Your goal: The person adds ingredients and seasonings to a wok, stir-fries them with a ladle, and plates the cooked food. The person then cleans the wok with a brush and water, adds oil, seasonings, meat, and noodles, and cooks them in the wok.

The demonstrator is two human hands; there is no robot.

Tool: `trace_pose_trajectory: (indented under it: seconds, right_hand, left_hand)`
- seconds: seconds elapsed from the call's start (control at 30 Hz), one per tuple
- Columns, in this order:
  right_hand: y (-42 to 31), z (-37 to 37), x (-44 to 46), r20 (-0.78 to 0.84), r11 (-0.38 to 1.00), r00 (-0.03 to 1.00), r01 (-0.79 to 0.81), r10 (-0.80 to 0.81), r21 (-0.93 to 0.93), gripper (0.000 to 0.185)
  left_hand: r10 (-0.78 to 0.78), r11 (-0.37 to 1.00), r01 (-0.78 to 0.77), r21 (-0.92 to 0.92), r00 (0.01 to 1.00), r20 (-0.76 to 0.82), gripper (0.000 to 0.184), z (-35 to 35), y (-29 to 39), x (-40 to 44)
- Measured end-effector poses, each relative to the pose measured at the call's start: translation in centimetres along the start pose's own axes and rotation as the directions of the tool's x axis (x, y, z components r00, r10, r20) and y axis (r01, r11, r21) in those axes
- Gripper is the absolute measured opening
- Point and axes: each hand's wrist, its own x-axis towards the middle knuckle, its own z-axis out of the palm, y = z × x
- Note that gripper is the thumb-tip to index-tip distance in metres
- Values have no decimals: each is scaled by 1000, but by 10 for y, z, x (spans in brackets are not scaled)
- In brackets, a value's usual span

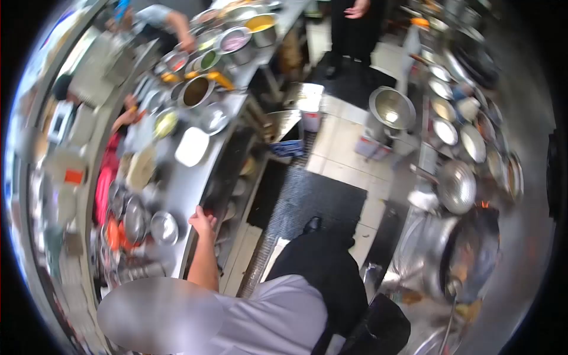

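Observation:
My left hand (203, 220) hangs over the edge of the steel counter (188, 177) on the left side of the head view. Its fingers look apart, loosely bent, with nothing visible in them. Just left of it, on the counter, stands a round metal bowl (164, 228). Farther up the same counter lies a white rectangular tray (192, 147). My forearm is bare; a grey blur covers the area near my left shoulder. My right hand is out of view.
A co-worker's hand (187, 42) reaches over pots at the upper left. Another person in black trousers (354, 35) stands ahead on a mat. A large pot (391, 108) stands in the aisle. Pans (457, 187) and a big wok (473, 254) line the right side.

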Motion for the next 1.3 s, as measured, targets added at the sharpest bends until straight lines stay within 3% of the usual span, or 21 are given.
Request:
trace_pose_trajectory:
  seconds: [0.07,0.1,0.13,0.17,0.2,0.27,0.3,0.33,0.5,0.53,0.57,0.63,0.7,0.83,0.9,0.93,0.97,1.03,1.13,1.27,1.3]
  right_hand:
    - [-13,49,14,-77,944,997,44,-19,327,45]
    - [-27,70,13,-99,898,995,22,24,439,50]
    - [-68,64,7,-104,946,984,-106,144,306,47]
    - [-43,97,39,-179,872,979,7,93,490,48]
    - [-20,130,79,-259,927,964,42,61,373,49]
    - [-4,174,144,-393,916,918,113,52,385,52]
    - [-32,157,150,-316,920,941,13,121,391,53]
    - [-38,164,164,-322,881,941,63,104,468,53]
    - [-42,149,123,-302,797,950,123,78,591,53]
    - [-24,149,104,-278,846,959,99,60,524,52]
    - [-14,144,94,-259,891,965,85,37,445,52]
    - [-7,129,90,-217,901,966,-32,138,432,53]
    - [-9,128,97,-169,894,954,-157,247,420,53]
    - [-44,154,171,-344,822,918,37,197,569,55]
    - [-73,165,177,-351,769,921,102,166,631,54]
    - [-81,167,175,-366,715,924,179,115,676,53]
    - [-86,161,162,-360,717,922,154,143,680,53]
    - [-97,133,123,-112,732,980,-44,162,679,50]
    - [-107,126,73,-312,792,931,43,189,609,48]
    - [-126,126,43,-353,727,861,-28,366,686,47]
    - [-115,136,44,-293,716,841,-151,456,681,48]
  left_hand:
    - [78,983,-139,121,908,411,43,62,-63,-31]
    - [102,975,-204,87,761,640,36,100,-94,-53]
    - [102,978,-205,35,622,776,24,143,-112,-109]
    - [75,940,-329,96,472,879,17,176,-111,-181]
    - [96,901,-434,25,254,962,16,209,-132,-219]
    - [203,557,-804,-209,-112,973,21,249,-113,-342]
    - [209,617,-717,-326,-250,945,25,278,-131,-372]
    - [203,655,-680,-330,-262,943,26,300,-147,-406]
    - [160,275,-780,-562,-539,827,45,397,-205,-479]
    - [63,452,-750,-483,-514,856,61,401,-211,-491]
    - [58,455,-740,-495,-530,846,61,413,-213,-498]
    - [-306,93,-754,-650,-643,702,64,434,-219,-503]
    - [-350,74,-768,-636,-617,705,65,430,-218,-514]
    - [-495,188,-803,-566,-575,652,64,426,-220,-538]
    - [-396,754,-612,-238,-713,578,55,424,-225,-550]
    - [-459,834,-551,-13,-708,537,52,424,-231,-555]
    - [-549,834,-478,275,-674,495,52,403,-207,-579]
    - [-630,751,-393,531,-668,396,48,395,-206,-594]
    - [-798,569,-447,691,-504,332,45,378,-212,-606]
    - [-886,372,-599,709,-456,79,53,342,-198,-637]
    - [-889,363,-600,713,-452,73,53,329,-202,-651]
